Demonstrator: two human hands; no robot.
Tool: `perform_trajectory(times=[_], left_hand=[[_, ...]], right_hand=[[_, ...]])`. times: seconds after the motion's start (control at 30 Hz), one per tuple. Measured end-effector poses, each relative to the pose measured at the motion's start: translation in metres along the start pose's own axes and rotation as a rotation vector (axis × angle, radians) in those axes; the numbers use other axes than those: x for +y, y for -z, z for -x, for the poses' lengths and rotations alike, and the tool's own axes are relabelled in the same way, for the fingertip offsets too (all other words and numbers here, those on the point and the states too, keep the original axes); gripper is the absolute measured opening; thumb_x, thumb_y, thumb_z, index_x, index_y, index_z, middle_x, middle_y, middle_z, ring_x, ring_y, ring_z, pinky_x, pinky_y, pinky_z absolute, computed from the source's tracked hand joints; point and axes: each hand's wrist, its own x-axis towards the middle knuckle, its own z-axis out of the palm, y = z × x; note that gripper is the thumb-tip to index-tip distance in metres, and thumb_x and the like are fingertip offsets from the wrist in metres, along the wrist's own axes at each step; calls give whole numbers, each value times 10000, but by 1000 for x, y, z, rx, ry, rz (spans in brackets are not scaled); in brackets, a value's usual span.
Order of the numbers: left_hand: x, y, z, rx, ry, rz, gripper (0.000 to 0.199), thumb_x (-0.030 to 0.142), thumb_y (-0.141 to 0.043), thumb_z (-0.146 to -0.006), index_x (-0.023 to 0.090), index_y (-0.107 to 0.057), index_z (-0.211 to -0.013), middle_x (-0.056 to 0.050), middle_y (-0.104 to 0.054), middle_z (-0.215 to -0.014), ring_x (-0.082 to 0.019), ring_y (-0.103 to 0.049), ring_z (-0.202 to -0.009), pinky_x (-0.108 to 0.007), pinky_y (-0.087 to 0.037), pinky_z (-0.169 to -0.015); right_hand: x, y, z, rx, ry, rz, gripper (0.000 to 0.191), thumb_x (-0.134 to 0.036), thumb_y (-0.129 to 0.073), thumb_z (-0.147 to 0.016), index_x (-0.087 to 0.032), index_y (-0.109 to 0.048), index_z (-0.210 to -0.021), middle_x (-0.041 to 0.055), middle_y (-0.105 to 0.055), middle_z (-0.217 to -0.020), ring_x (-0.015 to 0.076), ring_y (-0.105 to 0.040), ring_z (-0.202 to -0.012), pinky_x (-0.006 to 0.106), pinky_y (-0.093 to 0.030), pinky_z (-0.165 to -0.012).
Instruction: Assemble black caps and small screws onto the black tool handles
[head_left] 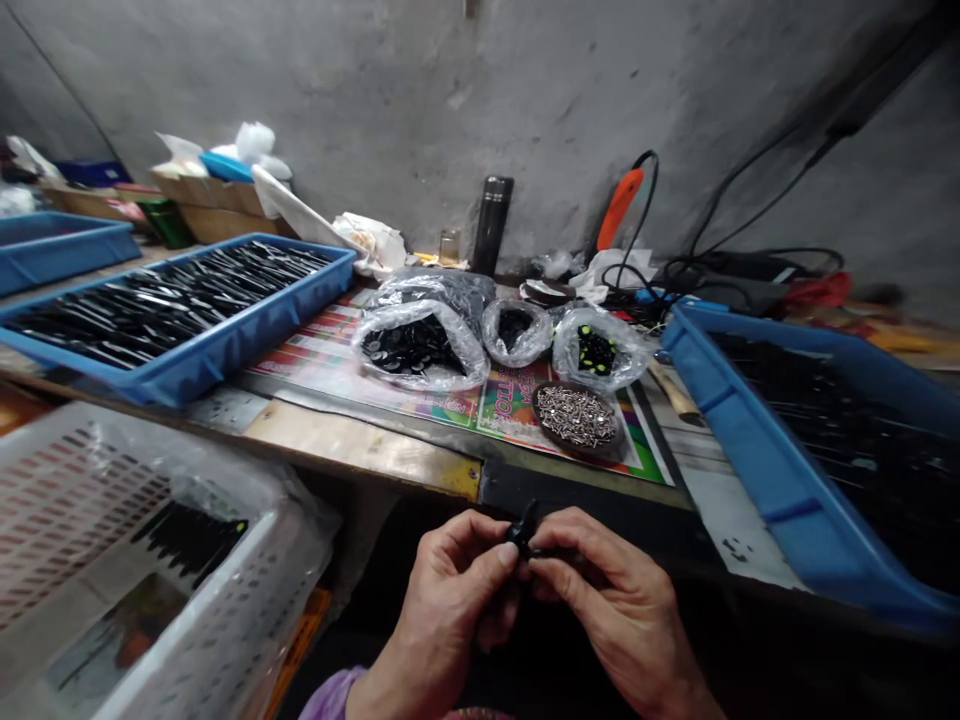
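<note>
Black part (pixel 518 537) — thumb and forefinger of our left hand (pixel 457 585) pinch it on our side of the screw bowl (pixel 570 449), its stem (pixel 531 510) tilting bowlward. Our right hand (pixel 619 600), fingertips nearly closed, meets its other side — whether gripping, we cannot tell.

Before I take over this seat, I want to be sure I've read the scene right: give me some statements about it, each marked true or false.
1. The left hand and right hand hold a small black part between them. True.
2. The metal bits are in a clear bag. False: the metal bits lie in a round dish.
3. The dark flask stands near the wall. True.
4. The white basket is right of the hands. False: the white basket is to their left.
5. The yellow-spotted pieces sit in an open plastic bag. True.
</note>
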Motion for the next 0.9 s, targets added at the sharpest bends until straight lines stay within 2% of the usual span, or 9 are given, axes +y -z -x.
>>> perform_trajectory(times=[0.2, 0.57, 0.73, 0.9], left_hand=[[0, 1, 1, 3, 6, 4, 274, 376, -751, -787, 147, -618, -858, 52, -536, -496, -34, -398, -378, -142, -281, -373], [2, -1, 2, -10, 0, -4, 260, 366, -743, -798, 132, -646, -861, 49, -527, -509, -34, -405, -397, -142, -295, -386], [3, -2, 3, -3, 3, -14, 260, 362, -754, -786, 133, -660, -866, 37, -547, -552, -41, -438, -422, -139, -294, -391], [5, 0, 3, -4, -3, -26, 255, 365, -755, -787, 134, -673, -858, 35, -546, -576, -42, -448, -435, -141, -297, -397]], right_hand=[[2, -2, 1, -11, 12, -22, 90, -173, -643, -899, -245, -697, -895, 10, -618, -865, 135, -629, -746, 174, -521, -611], [5, -6, 0, 25, -27, -92, 95, -163, -705, -845, -256, -687, -855, -22, -602, -840, 110, -605, -698, 150, -505, -585], [5, -7, 0, 28, -121, -190, 63, -226, -743, -818, -229, -680, -828, -22, -593, -800, 100, -576, -612, 157, -515, -539], [2, -12, 1, 123, -251, -228, 193, -336, -789, -769, -200, -658, -808, -21, -588, -755, 102, -562, -570, 170, -522, -519]])
